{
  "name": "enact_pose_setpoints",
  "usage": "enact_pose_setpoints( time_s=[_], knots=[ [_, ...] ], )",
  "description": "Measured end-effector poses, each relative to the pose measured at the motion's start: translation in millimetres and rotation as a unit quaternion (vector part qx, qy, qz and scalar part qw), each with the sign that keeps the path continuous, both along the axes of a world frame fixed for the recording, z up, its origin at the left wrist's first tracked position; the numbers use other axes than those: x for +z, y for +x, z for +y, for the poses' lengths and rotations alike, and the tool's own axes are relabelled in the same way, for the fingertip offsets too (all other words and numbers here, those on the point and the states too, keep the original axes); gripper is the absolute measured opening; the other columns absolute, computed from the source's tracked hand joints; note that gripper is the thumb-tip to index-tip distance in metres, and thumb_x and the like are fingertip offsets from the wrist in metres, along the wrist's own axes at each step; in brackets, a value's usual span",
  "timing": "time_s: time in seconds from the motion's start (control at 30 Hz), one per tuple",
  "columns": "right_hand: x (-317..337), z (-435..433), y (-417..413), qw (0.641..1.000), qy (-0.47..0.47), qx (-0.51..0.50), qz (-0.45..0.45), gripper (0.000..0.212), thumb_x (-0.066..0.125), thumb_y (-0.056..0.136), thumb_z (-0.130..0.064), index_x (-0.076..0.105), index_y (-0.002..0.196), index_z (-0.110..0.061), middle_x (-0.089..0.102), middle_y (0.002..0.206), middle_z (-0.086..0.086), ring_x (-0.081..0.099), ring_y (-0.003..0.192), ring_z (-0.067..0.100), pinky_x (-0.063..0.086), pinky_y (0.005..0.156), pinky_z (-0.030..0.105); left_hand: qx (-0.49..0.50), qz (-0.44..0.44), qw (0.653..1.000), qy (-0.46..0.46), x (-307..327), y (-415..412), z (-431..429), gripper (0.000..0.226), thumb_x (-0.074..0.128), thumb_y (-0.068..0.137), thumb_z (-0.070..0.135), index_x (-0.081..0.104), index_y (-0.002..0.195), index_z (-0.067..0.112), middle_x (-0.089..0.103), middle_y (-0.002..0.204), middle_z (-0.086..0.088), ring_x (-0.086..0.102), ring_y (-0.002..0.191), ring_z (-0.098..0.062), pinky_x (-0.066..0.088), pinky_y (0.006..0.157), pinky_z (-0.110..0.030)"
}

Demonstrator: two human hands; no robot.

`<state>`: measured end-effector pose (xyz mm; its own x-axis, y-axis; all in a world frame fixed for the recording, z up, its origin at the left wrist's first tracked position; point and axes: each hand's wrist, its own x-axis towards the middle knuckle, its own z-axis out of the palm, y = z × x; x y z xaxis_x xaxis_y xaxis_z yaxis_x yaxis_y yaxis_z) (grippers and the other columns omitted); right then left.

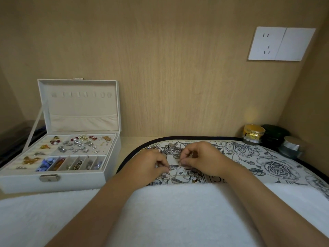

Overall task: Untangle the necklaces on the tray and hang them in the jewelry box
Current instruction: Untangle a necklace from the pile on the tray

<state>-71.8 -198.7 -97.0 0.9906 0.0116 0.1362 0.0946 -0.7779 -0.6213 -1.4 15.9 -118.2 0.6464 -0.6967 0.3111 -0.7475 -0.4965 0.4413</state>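
My left hand (153,163) and right hand (201,157) each pinch the necklaces (173,149) to pull them apart | they lie bunched on the tray (277,164) | jewelry box (78,111) stands open beside it, hooks waiting.

1. Cream floral-print tray with a black rim (277,168): dark block letters (216,179) at its near edge, upside down to the camera. The white terry towel (178,211) cuts them off, so they are not legible.
2. Gold-banded round jar (253,133): the band markings are too small to read.
3. No readable text recorded.
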Motion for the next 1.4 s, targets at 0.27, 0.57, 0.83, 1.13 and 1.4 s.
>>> enact_pose_setpoints(
  time_s=[0.27,0.57,0.83,1.13,1.4],
  knots=[
    [0.6,-3.0,-1.0,0.991,0.129,-0.035,-0.014,0.012,0.081,0.08,-0.005,0.077,0.08,-0.017,0.072,0.073,-0.005,0.062,0.063,0.002,0.051,0.065,0.016,0.078,0.136,0.981,-0.115,-2.9,-2.3,-5.8,0.01,0.056,0.098,0.021,0.063,0.091,0.02,0.062,0.083,0.01,0.055,0.071,0.006,0.04,0.063,-0.008],
    [4.0,-6.9,0.5,0.927,0.367,-0.081,-0.018,0.019,0.06,0.095,0.001,0.074,0.096,-0.011,0.069,0.074,0.004,0.069,0.079,0.02,0.059,0.085,0.03,0.075,0.35,0.885,-0.299,4.0,-0.8,-10.2,0.016,0.046,0.103,0.013,0.058,0.092,0.012,0.073,0.074,-0.001,0.068,0.07,-0.013,0.053,0.072,-0.029],
    [4.7,-0.8,3.7,0.845,0.531,-0.067,-0.012,0.022,0.047,0.097,0.005,0.068,0.096,-0.001,0.06,0.069,0.009,0.068,0.078,0.025,0.056,0.092,0.044,0.075,0.386,0.858,-0.331,4.4,-3.0,-12.8,0.014,0.047,0.103,0.016,0.056,0.093,0.013,0.047,0.06,0.001,0.052,0.051,-0.014,0.042,0.054,-0.027],
    [-0.9,1.5,2.5,0.972,0.186,-0.144,-0.001,0.029,0.05,0.093,-0.008,0.077,0.088,-0.017,0.062,0.05,-0.017,0.054,0.047,0.003,0.039,0.051,0.012,0.127,0.21,0.95,-0.195,1.3,-0.6,-11.4,0.012,0.052,0.099,0.026,0.058,0.089,0.024,0.06,0.066,0.006,0.05,0.056,-0.012,0.043,0.057,-0.03],
    [-9.5,-0.6,7.5,0.989,0.044,-0.14,-0.027,0.023,0.057,0.094,-0.013,0.076,0.09,-0.026,0.061,0.069,-0.019,0.06,0.065,0.002,0.043,0.061,0.016,0.084,0.028,0.996,-0.004,5.4,-1.0,8.2,0.011,0.063,0.093,0.03,0.055,0.1,0.034,0.055,0.076,0.007,0.049,0.066,-0.006,0.037,0.058,-0.024]
  ],
)
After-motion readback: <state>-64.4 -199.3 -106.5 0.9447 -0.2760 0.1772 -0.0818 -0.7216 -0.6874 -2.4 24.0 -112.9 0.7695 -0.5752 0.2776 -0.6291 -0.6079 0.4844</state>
